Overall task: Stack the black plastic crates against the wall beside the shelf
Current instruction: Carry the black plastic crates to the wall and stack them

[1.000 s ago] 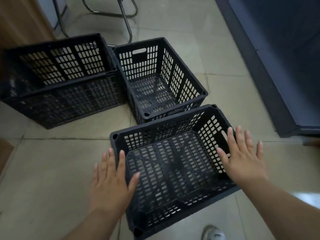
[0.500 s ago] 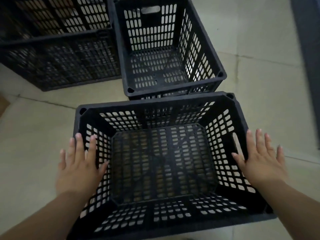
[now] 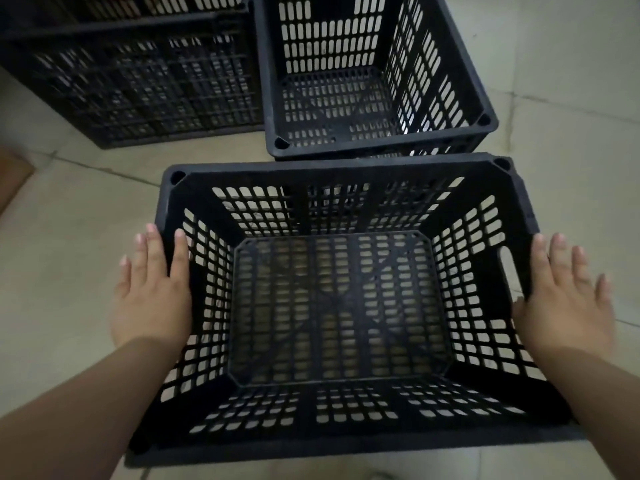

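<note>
Near crate (image 3: 329, 169): black, slotted, empty, open side up. It is sitting on the floor (image 3: 561, 140) right below the camera, long side running left to right.
Back crate (image 3: 381, 147): same make, also empty and upright. It is standing just behind the near crate; the two rims are looking as good as touching, though I cannot tell if they are actually meeting.
Left crate (image 3: 138, 81): larger dark slotted box, sitting at the far left, hard up against the back crate's left wall. Its top is running out of view.
Left hand (image 3: 152, 292): reaching in from the lower left, palm down, at the near crate's left short side.
Left fingers (image 3: 180, 251): lying straight and slightly spread, gripping nothing. The inner one is lying over the rim; the others are hanging outside the wall above the floor. The thumb is hiding under the hand.
Right hand (image 3: 568, 299): reaching in from the lower right, palm down, at the right short side, beside the handle slot (image 3: 509, 268).
Right fingers (image 3: 540, 258): lying straight and fanned out, outside the rim, closing on nothing. The thumb is touching the rim edge.
Contact: whether either palm is pressing on the plastic, I cannot tell.
Floor: pale tiles with grout lines showing through the slots of all three crates.
Left edge: a brown flat piece (image 3: 14, 174) is lying on the floor, too cut off to identify.
</note>
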The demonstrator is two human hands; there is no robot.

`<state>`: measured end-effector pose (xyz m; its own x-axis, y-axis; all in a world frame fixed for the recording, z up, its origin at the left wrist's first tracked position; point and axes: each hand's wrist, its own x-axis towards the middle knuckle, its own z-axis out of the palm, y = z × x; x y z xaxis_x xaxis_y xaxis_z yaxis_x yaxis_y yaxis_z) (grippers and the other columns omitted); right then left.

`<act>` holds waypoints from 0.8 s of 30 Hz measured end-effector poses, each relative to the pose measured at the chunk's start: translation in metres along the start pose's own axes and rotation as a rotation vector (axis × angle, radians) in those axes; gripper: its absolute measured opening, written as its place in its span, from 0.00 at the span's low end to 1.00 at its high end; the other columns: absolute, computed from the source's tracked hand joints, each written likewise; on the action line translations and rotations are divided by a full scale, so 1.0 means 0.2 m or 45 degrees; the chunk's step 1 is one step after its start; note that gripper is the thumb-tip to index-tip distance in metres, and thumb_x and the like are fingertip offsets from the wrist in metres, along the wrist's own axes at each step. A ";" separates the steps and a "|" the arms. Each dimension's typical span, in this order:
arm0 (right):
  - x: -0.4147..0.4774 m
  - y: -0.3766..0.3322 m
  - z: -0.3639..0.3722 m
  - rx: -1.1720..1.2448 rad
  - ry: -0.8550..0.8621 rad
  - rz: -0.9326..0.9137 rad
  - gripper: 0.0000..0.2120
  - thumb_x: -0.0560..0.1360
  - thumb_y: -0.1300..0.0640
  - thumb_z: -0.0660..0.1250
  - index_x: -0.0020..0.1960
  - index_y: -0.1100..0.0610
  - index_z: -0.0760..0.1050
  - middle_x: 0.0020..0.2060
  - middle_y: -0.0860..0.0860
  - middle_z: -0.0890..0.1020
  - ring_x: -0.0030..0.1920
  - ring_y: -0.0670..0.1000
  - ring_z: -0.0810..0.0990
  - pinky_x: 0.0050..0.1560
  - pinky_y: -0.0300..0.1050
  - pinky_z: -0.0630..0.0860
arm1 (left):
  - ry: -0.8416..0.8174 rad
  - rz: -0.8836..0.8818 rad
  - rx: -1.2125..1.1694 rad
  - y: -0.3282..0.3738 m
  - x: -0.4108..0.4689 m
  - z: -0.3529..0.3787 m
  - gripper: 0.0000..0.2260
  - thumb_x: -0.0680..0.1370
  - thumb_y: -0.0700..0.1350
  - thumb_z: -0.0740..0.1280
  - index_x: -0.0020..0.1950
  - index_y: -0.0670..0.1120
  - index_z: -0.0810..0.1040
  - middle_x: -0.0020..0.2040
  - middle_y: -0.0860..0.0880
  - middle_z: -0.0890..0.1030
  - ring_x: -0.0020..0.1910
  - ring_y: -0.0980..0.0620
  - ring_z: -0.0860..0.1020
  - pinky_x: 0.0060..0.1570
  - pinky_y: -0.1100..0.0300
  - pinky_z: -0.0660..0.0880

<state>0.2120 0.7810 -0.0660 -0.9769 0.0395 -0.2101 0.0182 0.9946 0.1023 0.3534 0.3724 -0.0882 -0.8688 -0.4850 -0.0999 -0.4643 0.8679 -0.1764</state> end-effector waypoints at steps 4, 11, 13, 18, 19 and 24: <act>-0.04 -0.01 0.00 -0.001 -0.022 0.001 0.42 0.74 0.60 0.61 0.76 0.50 0.36 0.76 0.47 0.42 0.76 0.50 0.42 0.73 0.52 0.40 | -0.039 0.029 -0.003 -0.05 -0.01 0.01 0.43 0.77 0.37 0.61 0.70 0.49 0.25 0.75 0.42 0.32 0.74 0.46 0.33 0.70 0.52 0.35; -0.19 -0.14 -0.06 -0.049 -0.079 -0.073 0.41 0.74 0.60 0.58 0.75 0.50 0.32 0.70 0.44 0.34 0.75 0.49 0.39 0.73 0.52 0.39 | -0.142 -0.036 -0.093 -0.28 -0.19 -0.02 0.44 0.74 0.36 0.63 0.72 0.48 0.29 0.75 0.42 0.33 0.73 0.47 0.32 0.70 0.51 0.36; -0.25 -0.22 -0.10 -0.056 -0.096 -0.113 0.42 0.75 0.60 0.58 0.73 0.49 0.29 0.69 0.44 0.32 0.75 0.49 0.38 0.73 0.51 0.37 | -0.188 -0.074 -0.096 -0.38 -0.26 -0.04 0.45 0.74 0.37 0.64 0.71 0.48 0.26 0.73 0.43 0.29 0.71 0.49 0.30 0.70 0.51 0.37; -0.42 -0.49 -0.20 -0.024 -0.127 -0.248 0.43 0.75 0.60 0.57 0.69 0.48 0.24 0.69 0.44 0.30 0.74 0.49 0.35 0.72 0.50 0.35 | -0.236 -0.205 -0.077 -0.70 -0.44 -0.12 0.44 0.75 0.35 0.61 0.69 0.48 0.24 0.68 0.44 0.25 0.68 0.49 0.27 0.70 0.50 0.36; -0.46 -0.55 -0.22 -0.018 -0.130 -0.278 0.43 0.75 0.60 0.57 0.70 0.48 0.24 0.69 0.44 0.30 0.74 0.49 0.35 0.72 0.50 0.35 | -0.233 -0.233 -0.079 -0.78 -0.47 -0.14 0.43 0.75 0.35 0.60 0.69 0.48 0.24 0.68 0.44 0.25 0.68 0.49 0.27 0.70 0.50 0.35; -0.65 -0.95 -0.35 -0.001 -0.141 -0.434 0.42 0.75 0.59 0.56 0.71 0.50 0.25 0.68 0.44 0.29 0.73 0.49 0.33 0.73 0.51 0.35 | -0.183 -0.372 -0.051 -1.23 -0.68 -0.23 0.39 0.75 0.33 0.56 0.71 0.47 0.29 0.71 0.43 0.29 0.74 0.46 0.35 0.71 0.50 0.38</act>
<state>0.3216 0.5806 0.0105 -0.8978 -0.2845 -0.3362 -0.3050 0.9523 0.0088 0.5783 0.2304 0.0138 -0.6656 -0.7220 -0.1887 -0.6995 0.6918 -0.1795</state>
